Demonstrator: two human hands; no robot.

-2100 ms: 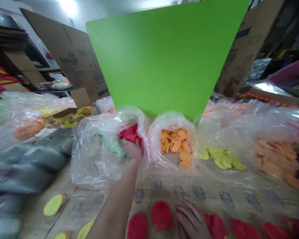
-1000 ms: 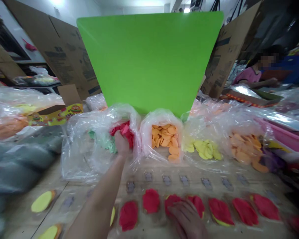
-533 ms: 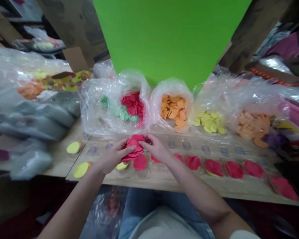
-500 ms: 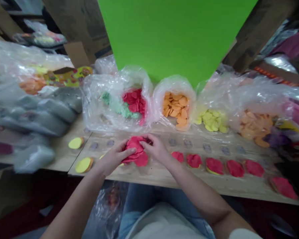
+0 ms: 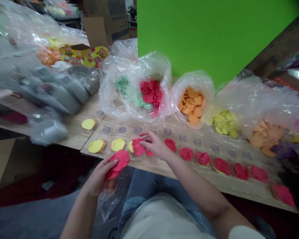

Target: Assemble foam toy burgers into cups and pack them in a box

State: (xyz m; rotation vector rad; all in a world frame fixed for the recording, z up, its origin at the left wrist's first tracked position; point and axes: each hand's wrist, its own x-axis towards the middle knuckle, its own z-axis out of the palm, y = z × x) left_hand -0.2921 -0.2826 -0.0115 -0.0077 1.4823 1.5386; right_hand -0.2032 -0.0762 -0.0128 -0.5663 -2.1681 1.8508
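My left hand (image 5: 99,174) is closed on a small stack of red foam pieces (image 5: 119,163), held below the table's front edge. My right hand (image 5: 155,146) pinches a single red piece (image 5: 138,147) and presses it onto a yellow disc in the row on the wooden board (image 5: 164,166). To the right along that row lie several more red pieces (image 5: 186,153). To the left sit yellow discs (image 5: 96,146) without red on them. Behind, an open clear bag holds red pieces (image 5: 150,92) and green ones (image 5: 122,85).
Clear bags of orange discs (image 5: 191,104), yellow discs (image 5: 223,123) and more orange pieces (image 5: 264,136) line the back. A green board (image 5: 204,36) stands upright behind them. Grey bagged packs (image 5: 54,89) and a printed carton (image 5: 82,54) lie at the left.
My left hand came out of the red bag with a stack of red pieces and dropped below the table edge. My right hand took one piece and moved left along the row.
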